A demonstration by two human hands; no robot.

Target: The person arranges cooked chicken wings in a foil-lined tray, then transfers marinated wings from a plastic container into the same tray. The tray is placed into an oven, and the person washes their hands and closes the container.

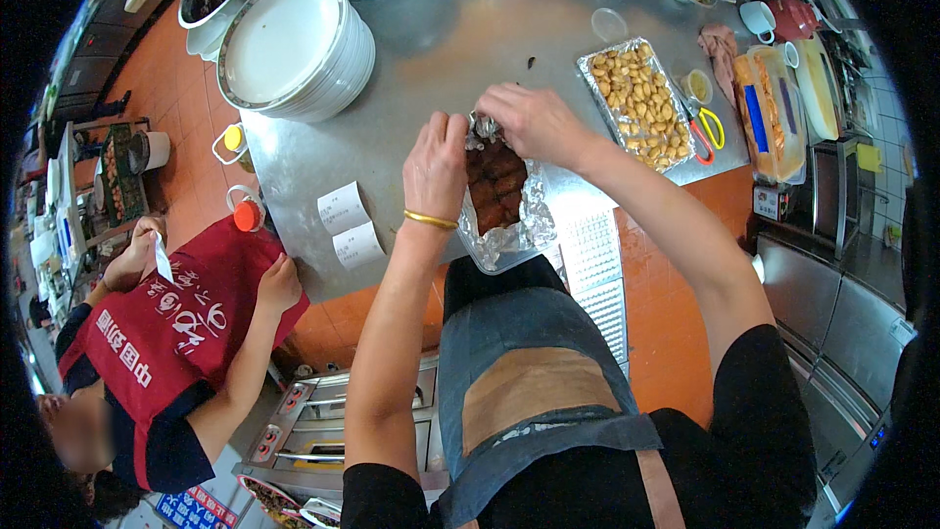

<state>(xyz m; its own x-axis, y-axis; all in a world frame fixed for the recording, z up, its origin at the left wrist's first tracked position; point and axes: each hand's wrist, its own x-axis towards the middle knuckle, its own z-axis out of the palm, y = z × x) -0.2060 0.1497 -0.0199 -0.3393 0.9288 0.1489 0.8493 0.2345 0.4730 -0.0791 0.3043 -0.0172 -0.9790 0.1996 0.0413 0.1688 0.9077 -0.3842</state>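
Observation:
In front of me, at the near edge of the steel table, a clear plastic tray [507, 258] lined with aluminium foil [534, 224] holds dark brown, glazed pieces of food [497, 187]. My left hand [438, 165], with a gold bangle at the wrist, grips the crumpled foil at the tray's far left. From the right, my right hand [532, 121] pinches the bunched foil edge at the far end. Both sets of fingers are close together there, partly hiding the far end of the food.
A foil-lined tray of pale brown nuggets [642, 99], scissors [706, 134] and a small lidded cup [696, 87] are at right. Stacked plates [294, 51], printed slips [349, 224] and an orange-capped bottle [247, 214] are at left. A co-worker in a red apron [183, 294] holds paper.

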